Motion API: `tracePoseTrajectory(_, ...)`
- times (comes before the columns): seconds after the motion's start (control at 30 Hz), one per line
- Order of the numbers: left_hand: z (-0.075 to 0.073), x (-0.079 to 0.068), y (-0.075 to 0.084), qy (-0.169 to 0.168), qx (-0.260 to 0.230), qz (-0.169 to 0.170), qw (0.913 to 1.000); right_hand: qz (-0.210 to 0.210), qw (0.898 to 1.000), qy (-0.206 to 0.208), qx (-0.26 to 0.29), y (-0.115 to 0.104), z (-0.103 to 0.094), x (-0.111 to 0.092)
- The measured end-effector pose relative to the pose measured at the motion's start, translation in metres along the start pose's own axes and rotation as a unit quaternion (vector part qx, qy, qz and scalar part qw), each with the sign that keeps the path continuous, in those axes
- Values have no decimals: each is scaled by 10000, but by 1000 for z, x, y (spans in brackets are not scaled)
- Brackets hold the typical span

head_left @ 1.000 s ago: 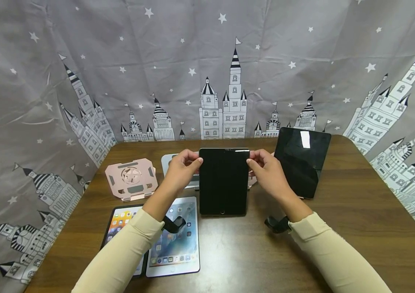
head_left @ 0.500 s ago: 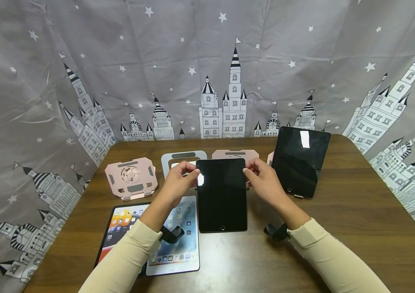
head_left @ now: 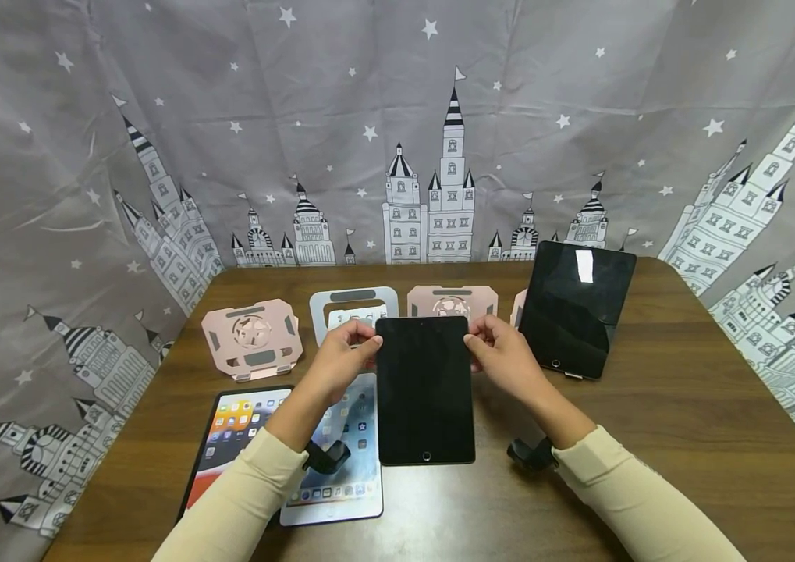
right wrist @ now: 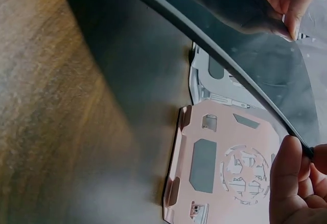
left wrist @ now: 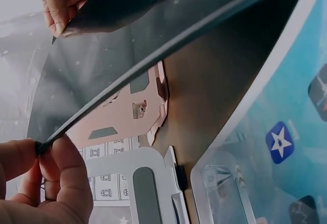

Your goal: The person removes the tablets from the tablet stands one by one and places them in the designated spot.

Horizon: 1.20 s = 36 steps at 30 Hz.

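A dark-screened tablet [head_left: 426, 390] is held up by its two upper corners, its home button at the bottom. My left hand [head_left: 346, 357] pinches the upper left corner between thumb and fingers; the left wrist view shows this pinch at the edge of the tablet [left wrist: 102, 93]. At the opposite corner my right hand [head_left: 502, 357] pinches the edge in the same way, as the right wrist view also shows. Behind the tablet stand a pink tablet stand [head_left: 453, 300] and a pale grey stand [head_left: 353, 296], both partly hidden. The wrist views show the stands below the tablet's edge.
Another pink stand [head_left: 253, 339] stands at the left. At the right a second dark tablet [head_left: 577, 308] leans on a mostly hidden pink stand [head_left: 518, 306]. Two lit tablets lie at the front left: a white-framed tablet [head_left: 362, 484] and a black-framed tablet [head_left: 236, 429].
Both hands have brought the dark tablet down and nearer, away from the stands. It looks larger, and the pink and grey stands behind it show more.
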<state>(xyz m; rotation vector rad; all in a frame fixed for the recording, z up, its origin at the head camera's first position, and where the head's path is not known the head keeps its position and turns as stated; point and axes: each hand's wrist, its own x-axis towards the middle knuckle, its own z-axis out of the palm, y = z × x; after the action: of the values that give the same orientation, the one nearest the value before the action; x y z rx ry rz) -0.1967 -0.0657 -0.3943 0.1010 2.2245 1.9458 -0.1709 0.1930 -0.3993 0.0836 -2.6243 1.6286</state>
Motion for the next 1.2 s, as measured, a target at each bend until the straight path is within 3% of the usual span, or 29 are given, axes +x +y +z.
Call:
tracePoseTrajectory(0.3,-2,-2,-7,-309,-33,-421,9986,193,9994,-276,-55,5,2,-2)
tracePoseTrajectory(0.6,-4,-5,-15,-579,322,-368,9971,356,9980,-518,-2,14,4,-5)
tracePoseTrajectory(0.9,-4,-8,-21,-814,691,-635,9923,379,9949,-926,-126,21,5,-8)
tracePoseTrajectory(1.2,-3,-10,-33,-1118,1110,-794,9843,497,9875,-1493,95,34,7,-8)
